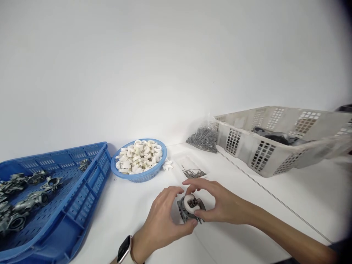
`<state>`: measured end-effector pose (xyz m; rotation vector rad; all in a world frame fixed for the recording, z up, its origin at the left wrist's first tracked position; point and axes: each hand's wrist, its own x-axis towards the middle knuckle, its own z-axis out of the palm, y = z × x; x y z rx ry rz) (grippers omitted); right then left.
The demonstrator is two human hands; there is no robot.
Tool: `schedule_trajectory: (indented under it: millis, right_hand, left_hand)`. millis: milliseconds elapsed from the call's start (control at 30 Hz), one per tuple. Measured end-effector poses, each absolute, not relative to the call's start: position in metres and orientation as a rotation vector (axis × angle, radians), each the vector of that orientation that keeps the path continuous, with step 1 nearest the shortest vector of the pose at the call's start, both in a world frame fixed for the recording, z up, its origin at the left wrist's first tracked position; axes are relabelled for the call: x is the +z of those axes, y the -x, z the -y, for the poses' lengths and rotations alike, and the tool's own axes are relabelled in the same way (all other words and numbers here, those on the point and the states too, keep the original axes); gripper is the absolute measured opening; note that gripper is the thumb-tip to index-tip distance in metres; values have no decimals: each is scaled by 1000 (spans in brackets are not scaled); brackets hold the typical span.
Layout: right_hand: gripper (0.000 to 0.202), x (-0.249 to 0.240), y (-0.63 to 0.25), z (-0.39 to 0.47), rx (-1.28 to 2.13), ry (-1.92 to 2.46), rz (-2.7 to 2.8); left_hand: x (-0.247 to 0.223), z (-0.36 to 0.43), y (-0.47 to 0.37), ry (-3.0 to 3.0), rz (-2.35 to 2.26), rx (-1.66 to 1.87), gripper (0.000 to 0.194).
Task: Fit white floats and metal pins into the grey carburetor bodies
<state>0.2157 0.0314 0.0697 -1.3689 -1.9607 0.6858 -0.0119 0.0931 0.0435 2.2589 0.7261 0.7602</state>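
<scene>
A grey metal part [182, 209] stands on the white table between my hands, with a white curved piece [188, 205] on its top. My left hand [165, 216], with a watch on its wrist, is curved around the left and near side of the metal part, thumb at its lower edge. My right hand [217, 201] reaches in from the right, its thumb on the white piece and its fingers bent over the far side. Just beyond are thin metal pins [194, 173] in a clear tray.
At left is a blue crate [90, 183] of metal parts. A blue basket [141, 178] holds many white pieces; a few small white bits [167, 164] lie beside it. A bag of small dark pieces [205, 137] leans by a white crate [244, 146]. A thin rod [275, 197] crosses the table.
</scene>
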Motion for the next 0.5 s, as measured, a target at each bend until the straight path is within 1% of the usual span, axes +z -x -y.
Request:
schedule_trajectory:
  millis: [100,200,267,367,500]
  right_hand:
    - [70,76,-223,-33,663,1358,1966]
    - [59,96,-245,-44,502,1371,1934]
    - [52,112,-263,-58,426,1478,1941]
    - [46,127,-284,-89,488,1710,2084]
    - [44,120,-284,-137,620,1977,2347]
  left_hand:
    - [38,-89,7,-2280,-721,783,50]
    - [35,-90,5,-2279,-723,790,43]
    - [35,-91,5,-2269,-717,801,41]
    - [37,-91,4,-2252,-714,810,38]
    - [37,-91,3,-2222,-706,804,35]
